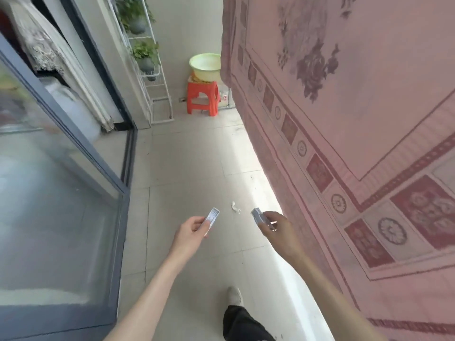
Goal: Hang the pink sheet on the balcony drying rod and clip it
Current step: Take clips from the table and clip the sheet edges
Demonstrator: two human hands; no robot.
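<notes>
Two clips held out over the balcony floor, one per hand. Left hand curled round a pale clip, thumb on top, clip pointing up and away. Right hand pinching a second clip, pale and blurred, just beside the hanging cloth. Hands apart, level with each other, neither touching the sheet. Pink sheet draped down the right side, filling that half of the view, floral print and patterned border showing, lower edge close to the floor; rod out of view above. Small white scrap lying on the tiles between the hands. Farther off, a red stool carrying a pale green basin, beside a white plant rack with potted greenery. Glass sliding door along the left. One dark trouser leg and shoe at the bottom.
</notes>
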